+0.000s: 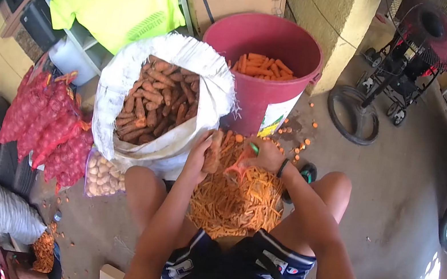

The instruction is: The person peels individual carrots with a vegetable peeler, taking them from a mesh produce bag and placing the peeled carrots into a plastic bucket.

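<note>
My left hand [196, 157] is wrapped around a brown, unpeeled carrot [213, 152], held upright over a heap of orange peelings [234, 204] between my knees. Close by on the right, my right hand [269, 156] is closed on a peeler [255, 149]; a green part of it shows by the fingers. The peeler is apart from the carrot. Just below that hand is an orange-red piece [237, 167] whose kind I cannot make out. A white woven sack [113, 85] full of dirty carrots [162, 93] stands ahead on the left.
A maroon bin [224, 38] holds peeled carrots [263, 66]. Red net bags of onions [45, 116] and a bag of potatoes [105, 175] sit at left. Carrot ends [298, 149] litter the floor. A fan stand [362, 111] is at right; another person's arm [24, 270] shows lower left.
</note>
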Motion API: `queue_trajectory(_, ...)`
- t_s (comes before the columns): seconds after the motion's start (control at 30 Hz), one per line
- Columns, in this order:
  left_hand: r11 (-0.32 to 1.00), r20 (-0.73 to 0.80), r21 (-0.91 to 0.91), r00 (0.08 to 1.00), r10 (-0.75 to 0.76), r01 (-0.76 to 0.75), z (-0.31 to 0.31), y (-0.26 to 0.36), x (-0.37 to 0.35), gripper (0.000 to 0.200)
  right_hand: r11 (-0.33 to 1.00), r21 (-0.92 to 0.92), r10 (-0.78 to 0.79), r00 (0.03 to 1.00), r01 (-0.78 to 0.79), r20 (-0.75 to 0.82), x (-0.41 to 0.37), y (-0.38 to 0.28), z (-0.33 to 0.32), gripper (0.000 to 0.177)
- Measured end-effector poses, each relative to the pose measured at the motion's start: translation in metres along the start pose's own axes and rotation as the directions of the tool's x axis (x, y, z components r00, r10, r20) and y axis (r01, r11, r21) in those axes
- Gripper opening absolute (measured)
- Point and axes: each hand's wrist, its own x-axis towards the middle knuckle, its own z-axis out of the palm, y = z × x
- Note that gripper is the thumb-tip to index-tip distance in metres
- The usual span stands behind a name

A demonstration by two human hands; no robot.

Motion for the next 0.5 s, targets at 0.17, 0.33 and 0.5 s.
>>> queue_trajectory(0.17,0.980,0.145,-0.165,0.985,-0.090,0.113,0.028,-0.005,-0.007,0.043,0.957,0.093,-0.225,0.906,0.275,-0.358,-0.014,-0.033,-0.001,0.061)
queue_trajectory(0.33,0.975,0.171,-0.115,0.970,-0.171,0.191,0.030,-0.006,-0.015,0.043,0.972,-0.014,-0.219,0.878,0.236,-0.425,-0.014,-0.039,-0.011,0.057)
queue_trajectory(0.5,0.974,0.176,-0.049,0.961,-0.211,0.223,0.022,0.000,-0.033,0.045,0.998,0.005,-0.041,0.776,0.057,-0.630,0.003,-0.008,-0.048,0.055)
